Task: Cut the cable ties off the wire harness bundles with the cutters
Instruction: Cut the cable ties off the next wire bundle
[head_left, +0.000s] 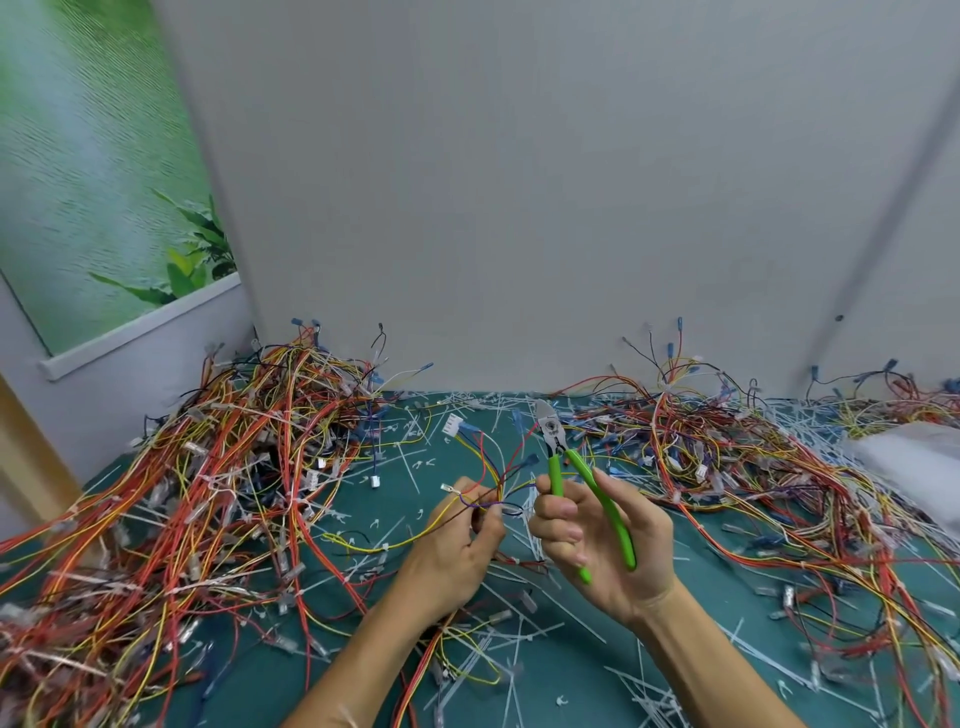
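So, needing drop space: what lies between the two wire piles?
Head view: green mat strewn with cut cable ties, where the left hand holds a harness, the right hand cutters.

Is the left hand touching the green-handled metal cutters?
Apart. The head view shows the left hand pinching a thin coloured wire bundle, with a gap to the green-handled cutters, which only the right hand holds.

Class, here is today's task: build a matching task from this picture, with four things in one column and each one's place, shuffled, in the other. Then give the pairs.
Things:
1. cutters
2. small wire bundle
3. big wire heap
4. cut ties

Places:
A. in the left hand
B. scattered over the table
C. in the right hand
D. piled at the table's left side

Pairs: 1-C, 2-A, 3-D, 4-B
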